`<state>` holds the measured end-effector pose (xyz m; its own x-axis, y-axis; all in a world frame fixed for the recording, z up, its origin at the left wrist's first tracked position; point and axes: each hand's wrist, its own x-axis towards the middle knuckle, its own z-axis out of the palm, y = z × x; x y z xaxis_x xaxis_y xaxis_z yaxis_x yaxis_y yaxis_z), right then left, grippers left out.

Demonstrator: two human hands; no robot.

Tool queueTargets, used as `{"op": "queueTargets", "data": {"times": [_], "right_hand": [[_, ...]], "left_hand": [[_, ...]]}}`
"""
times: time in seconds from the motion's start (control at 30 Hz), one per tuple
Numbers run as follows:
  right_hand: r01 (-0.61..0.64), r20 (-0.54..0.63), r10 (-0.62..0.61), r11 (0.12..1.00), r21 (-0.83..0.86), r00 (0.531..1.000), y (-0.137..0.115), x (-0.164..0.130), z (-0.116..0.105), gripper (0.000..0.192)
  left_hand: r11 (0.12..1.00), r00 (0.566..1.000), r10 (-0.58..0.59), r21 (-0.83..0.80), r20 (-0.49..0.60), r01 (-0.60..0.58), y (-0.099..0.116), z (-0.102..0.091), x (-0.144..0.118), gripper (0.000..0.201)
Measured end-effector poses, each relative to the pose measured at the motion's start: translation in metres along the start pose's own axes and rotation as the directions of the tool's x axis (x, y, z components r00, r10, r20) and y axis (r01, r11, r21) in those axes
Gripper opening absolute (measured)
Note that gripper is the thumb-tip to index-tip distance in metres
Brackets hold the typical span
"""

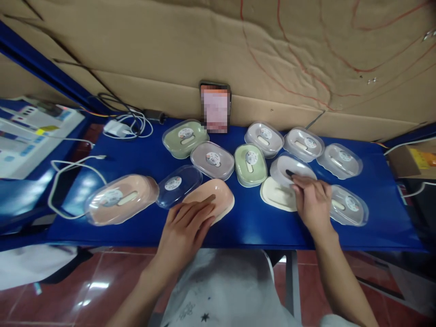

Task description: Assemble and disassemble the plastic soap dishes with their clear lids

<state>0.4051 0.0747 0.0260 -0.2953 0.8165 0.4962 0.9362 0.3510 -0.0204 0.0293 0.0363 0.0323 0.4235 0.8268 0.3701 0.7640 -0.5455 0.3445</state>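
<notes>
My left hand (189, 220) is at a peach oval dish (220, 193), its fingers over the inside and its thumb at the near rim. A cream edge shows beneath that dish. My right hand (313, 200) is closed in a pinch at a pale lilac oval dish (294, 165). At its fingertips is a small dark piece (290, 174), too small to name. Partly under the lilac dish lies a cream oval tray (277, 194). A clear lid (179, 184) with a round label lies just left of the peach dish.
Several lidded oval boxes stand around, including a peach one (121, 200), green ones (251, 165) and grey ones (349, 204). A phone (216, 109) leans against the cardboard wall (153, 59). Cables and a white charger (117, 128) lie at the left of the blue table (238, 231).
</notes>
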Motion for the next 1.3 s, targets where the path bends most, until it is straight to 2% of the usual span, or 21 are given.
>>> {"op": "queueTargets", "data": {"times": [0.1, 0.2, 0.3, 0.4, 0.47, 0.53, 0.63, 0.77, 0.87, 1.0, 1.1, 1.17, 1.23, 1.3], "right_hand": [[-0.054, 0.000, 0.055, 0.996, -0.067, 0.999, 0.003, 0.008, 0.004, 0.029], [-0.103, 0.033, 0.104, 0.994, -0.025, 0.994, -0.001, 0.005, 0.000, 0.039], [-0.123, 0.068, 0.120, 0.992, 0.037, 0.990, 0.001, -0.015, -0.016, 0.039], [-0.260, 0.070, 0.261, 0.965, -0.025, 0.963, 0.023, -0.049, -0.034, 0.041], [-0.354, 0.089, 0.363, 0.930, -0.100, 0.928, 0.045, -0.075, -0.045, 0.056], [-0.392, 0.133, 0.413, 0.906, -0.157, 0.901, 0.065, -0.097, -0.053, 0.071], [-0.359, 0.175, 0.387, 0.917, -0.172, 0.906, 0.082, -0.112, -0.062, 0.071], [-0.268, 0.167, 0.285, 0.956, -0.117, 0.944, 0.080, -0.100, -0.062, 0.066], [-0.263, 0.156, 0.273, 0.961, -0.081, 0.949, 0.080, -0.086, -0.054, 0.065], [-0.284, 0.198, 0.288, 0.958, -0.047, 0.937, 0.095, -0.075, -0.046, 0.067], [-0.323, 0.285, 0.301, 0.946, 0.031, 0.910, 0.107, -0.068, -0.042, 0.061], [-0.355, 0.293, 0.317, 0.930, 0.089, 0.902, 0.110, -0.062, -0.039, 0.056], [-0.361, 0.207, 0.344, 0.931, 0.053, 0.916, 0.107, -0.057, -0.037, 0.056], [-0.367, 0.050, 0.370, 0.929, -0.054, 0.928, 0.099, -0.058, -0.037, 0.051]], "left_hand": [[0.999, 0.999, 0.028, 0.038, -0.038, -0.026, 0.003, 0.004, 0.004, 0.029], [0.996, 0.995, 0.045, 0.076, -0.087, -0.038, 0.006, 0.010, 0.001, 0.029], [0.997, 0.990, 0.059, 0.048, -0.129, -0.053, 0.010, 0.011, -0.007, 0.031], [0.996, 0.982, 0.091, 0.009, -0.164, -0.090, 0.017, 0.006, -0.008, 0.034], [0.994, 0.977, 0.111, 0.032, -0.180, -0.107, 0.018, 0.002, 0.004, 0.035], [0.988, 0.971, 0.139, 0.099, -0.195, -0.122, 0.014, -0.001, 0.026, 0.035], [0.964, 0.954, 0.221, 0.193, -0.203, -0.183, 0.000, 0.003, 0.072, 0.031], [0.946, 0.966, 0.253, 0.219, -0.047, -0.237, -0.019, 0.020, 0.127, 0.031], [0.955, 0.975, 0.223, 0.195, 0.026, -0.224, -0.019, 0.029, 0.143, 0.041], [0.935, 0.952, 0.303, 0.180, 0.042, -0.306, -0.002, 0.032, 0.137, 0.045], [0.904, 0.917, 0.374, 0.168, 0.137, -0.394, 0.010, 0.038, 0.128, 0.034], [0.901, 0.913, 0.362, 0.179, 0.189, -0.395, 0.015, 0.046, 0.126, 0.035], [0.906, 0.924, 0.331, 0.209, 0.191, -0.368, 0.018, 0.052, 0.126, 0.036], [0.913, 0.937, 0.305, 0.228, 0.171, -0.339, 0.019, 0.056, 0.127, 0.033]]}}
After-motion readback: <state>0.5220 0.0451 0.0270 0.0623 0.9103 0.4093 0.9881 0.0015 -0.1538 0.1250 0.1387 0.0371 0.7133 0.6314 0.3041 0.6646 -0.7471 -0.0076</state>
